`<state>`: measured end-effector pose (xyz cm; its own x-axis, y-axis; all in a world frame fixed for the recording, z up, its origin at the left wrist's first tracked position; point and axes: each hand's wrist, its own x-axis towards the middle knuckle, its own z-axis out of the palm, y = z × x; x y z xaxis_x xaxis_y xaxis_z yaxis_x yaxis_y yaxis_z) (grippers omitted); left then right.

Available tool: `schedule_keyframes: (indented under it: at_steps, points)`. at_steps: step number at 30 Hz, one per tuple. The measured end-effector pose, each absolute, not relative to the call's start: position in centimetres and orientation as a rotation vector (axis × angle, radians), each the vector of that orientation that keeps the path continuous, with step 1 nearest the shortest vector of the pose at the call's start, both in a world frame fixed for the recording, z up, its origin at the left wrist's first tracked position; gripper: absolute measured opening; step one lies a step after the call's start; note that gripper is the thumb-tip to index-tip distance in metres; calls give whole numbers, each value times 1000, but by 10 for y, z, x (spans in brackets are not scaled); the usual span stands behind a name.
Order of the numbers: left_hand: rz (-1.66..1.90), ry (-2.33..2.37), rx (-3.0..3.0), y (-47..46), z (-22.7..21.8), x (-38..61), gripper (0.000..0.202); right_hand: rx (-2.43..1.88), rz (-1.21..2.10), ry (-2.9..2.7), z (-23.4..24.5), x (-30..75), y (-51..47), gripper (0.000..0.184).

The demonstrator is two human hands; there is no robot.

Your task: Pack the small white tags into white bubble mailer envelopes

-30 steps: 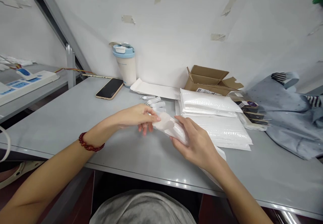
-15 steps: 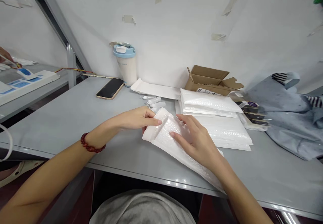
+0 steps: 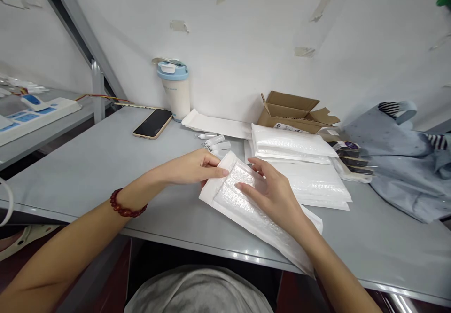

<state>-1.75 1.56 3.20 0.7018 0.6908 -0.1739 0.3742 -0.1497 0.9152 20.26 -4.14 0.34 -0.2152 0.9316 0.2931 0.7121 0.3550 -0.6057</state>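
Note:
A white bubble mailer [image 3: 243, 195] lies slantwise over the front edge of the grey table, its lower right end reaching past the edge. My left hand [image 3: 197, 168] grips the mailer's folded end, thumb on top and fingers underneath. Over the mailer's middle, my right hand [image 3: 275, 193] is spread, with its thumb on the bubbled surface and its fingers near the far edge. Just beyond my left hand lie several small clear-and-white plastic tubes [image 3: 216, 144]. A stack of white bubble mailers [image 3: 296, 144] sits beyond my right hand.
A phone [image 3: 152, 124] and a blue-lidded cup [image 3: 177, 89] stand back left. Along the wall are another flat white mailer [image 3: 218, 124] and an open cardboard box [image 3: 292, 107]. Grey-blue cloth [image 3: 405, 158] lies right. A power strip [image 3: 38, 118] is on the left shelf.
The mailer's end flap looks flatter, and my left thumb has shifted slightly right on it. Another person's hand at the far left has left the view.

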Motion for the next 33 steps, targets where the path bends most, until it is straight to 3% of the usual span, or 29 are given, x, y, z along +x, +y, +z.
schedule_keyframes:
  at_steps: [5,11,20,33]
  points:
    - [344,837,1589,14,33,-17,52,-1488,492,-1933,7,202,-42,51]
    - [317,796,1525,15,28,-18,47,-1451,446,-1909,8,202,-43,43]
    - [359,793,1283,11,22,-8,66,-1416,440,-1836,11,203,-42,38]
    - [204,732,1524,7,13,-2,41,-1408,405,-1885,6,203,-43,36]
